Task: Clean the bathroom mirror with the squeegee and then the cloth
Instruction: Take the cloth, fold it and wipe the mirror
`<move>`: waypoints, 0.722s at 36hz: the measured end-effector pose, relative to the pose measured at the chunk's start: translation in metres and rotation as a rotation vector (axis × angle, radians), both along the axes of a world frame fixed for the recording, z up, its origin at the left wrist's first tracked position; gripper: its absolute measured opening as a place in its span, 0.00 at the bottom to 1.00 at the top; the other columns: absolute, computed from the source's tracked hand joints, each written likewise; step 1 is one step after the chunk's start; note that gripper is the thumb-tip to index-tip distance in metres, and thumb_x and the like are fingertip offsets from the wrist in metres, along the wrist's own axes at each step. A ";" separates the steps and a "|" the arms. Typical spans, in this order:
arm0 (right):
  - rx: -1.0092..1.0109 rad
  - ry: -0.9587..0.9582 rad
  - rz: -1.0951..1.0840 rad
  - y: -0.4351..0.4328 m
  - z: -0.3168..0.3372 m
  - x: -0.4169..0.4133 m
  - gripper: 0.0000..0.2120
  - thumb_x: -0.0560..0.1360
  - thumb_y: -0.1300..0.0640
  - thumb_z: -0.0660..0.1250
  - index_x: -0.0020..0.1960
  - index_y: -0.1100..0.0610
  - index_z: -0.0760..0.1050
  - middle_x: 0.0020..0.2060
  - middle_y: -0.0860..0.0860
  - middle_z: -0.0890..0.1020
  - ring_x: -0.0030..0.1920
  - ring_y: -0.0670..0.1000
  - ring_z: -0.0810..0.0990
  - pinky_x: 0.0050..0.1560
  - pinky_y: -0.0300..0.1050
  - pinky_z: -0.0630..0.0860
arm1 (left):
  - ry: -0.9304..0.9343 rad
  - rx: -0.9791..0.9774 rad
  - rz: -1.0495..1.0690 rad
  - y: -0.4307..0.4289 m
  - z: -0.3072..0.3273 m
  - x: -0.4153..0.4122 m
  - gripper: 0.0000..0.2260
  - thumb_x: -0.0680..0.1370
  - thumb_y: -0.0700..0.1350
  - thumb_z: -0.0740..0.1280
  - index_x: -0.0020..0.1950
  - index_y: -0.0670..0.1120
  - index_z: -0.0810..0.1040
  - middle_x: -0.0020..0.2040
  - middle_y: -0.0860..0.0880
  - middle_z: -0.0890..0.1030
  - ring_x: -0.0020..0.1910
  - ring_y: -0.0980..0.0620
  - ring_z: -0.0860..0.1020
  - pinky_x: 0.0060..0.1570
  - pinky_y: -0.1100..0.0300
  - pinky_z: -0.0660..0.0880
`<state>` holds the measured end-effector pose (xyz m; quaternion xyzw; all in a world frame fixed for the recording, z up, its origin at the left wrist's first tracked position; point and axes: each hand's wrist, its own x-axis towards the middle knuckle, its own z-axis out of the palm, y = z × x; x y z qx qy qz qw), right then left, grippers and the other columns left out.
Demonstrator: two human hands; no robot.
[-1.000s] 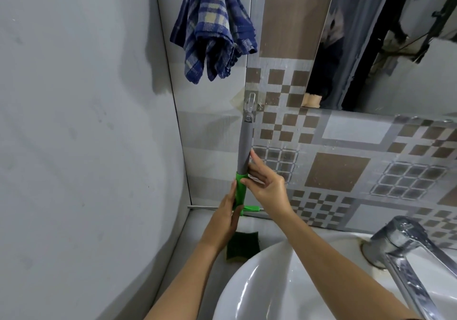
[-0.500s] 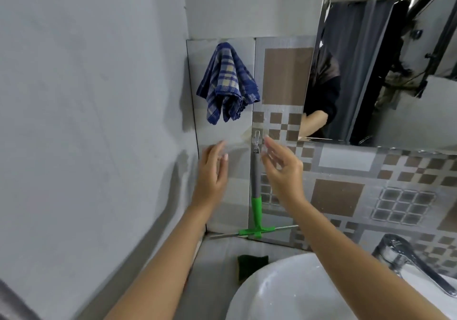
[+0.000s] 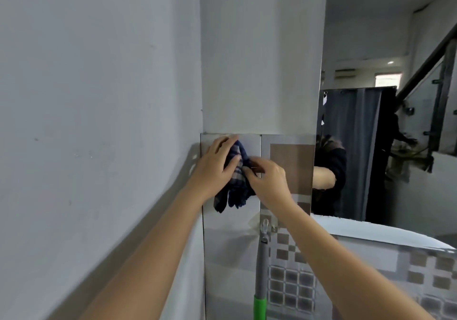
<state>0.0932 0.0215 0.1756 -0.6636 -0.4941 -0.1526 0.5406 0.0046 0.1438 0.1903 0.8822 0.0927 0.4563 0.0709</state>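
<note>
A blue checked cloth hangs on the tiled wall at the top of the tiles. My left hand grips its upper left part. My right hand pinches its right side. Below them the squeegee, with a grey shaft and green lower handle, hangs from a small clear wall hook; neither hand touches it. The mirror fills the right side and reflects a dark sleeve, a curtain and a staircase.
A plain white wall runs close along the left. Patterned brown and grey tiles cover the wall below the mirror. The squeegee's blade and the basin are out of frame.
Both hands left the hung squeegee, rose and closed on the checked cloth. The view tilted upward, so the basin and tap dropped out of sight.
</note>
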 end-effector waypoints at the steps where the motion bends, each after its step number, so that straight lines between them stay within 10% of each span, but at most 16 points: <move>1: 0.008 0.004 -0.006 0.001 -0.002 0.002 0.06 0.75 0.60 0.64 0.48 0.61 0.80 0.40 0.56 0.83 0.44 0.55 0.79 0.49 0.52 0.77 | -0.016 -0.021 -0.043 0.002 -0.002 -0.001 0.22 0.80 0.50 0.58 0.74 0.53 0.59 0.72 0.53 0.62 0.70 0.55 0.62 0.66 0.59 0.64; 7: 0.079 0.082 -0.008 -0.002 0.012 0.014 0.09 0.75 0.65 0.64 0.47 0.58 0.82 0.41 0.53 0.84 0.42 0.51 0.81 0.45 0.41 0.78 | -0.070 -0.162 -0.209 0.002 -0.003 -0.007 0.22 0.79 0.49 0.61 0.73 0.53 0.61 0.68 0.56 0.63 0.65 0.67 0.61 0.60 0.82 0.56; 19: 0.215 -0.207 -0.013 -0.027 0.084 0.010 0.10 0.75 0.66 0.64 0.51 0.59 0.81 0.48 0.51 0.83 0.48 0.46 0.78 0.50 0.26 0.71 | -0.127 -0.286 -0.293 -0.022 0.025 -0.020 0.24 0.71 0.54 0.72 0.62 0.51 0.68 0.60 0.52 0.73 0.60 0.56 0.72 0.61 0.65 0.68; 26: 0.272 -0.124 0.045 -0.073 0.086 -0.001 0.13 0.74 0.69 0.63 0.51 0.56 0.81 0.47 0.48 0.82 0.51 0.47 0.80 0.55 0.38 0.76 | -0.030 -0.445 -0.474 -0.079 0.044 -0.049 0.25 0.65 0.54 0.76 0.52 0.55 0.64 0.55 0.51 0.73 0.51 0.48 0.78 0.51 0.51 0.79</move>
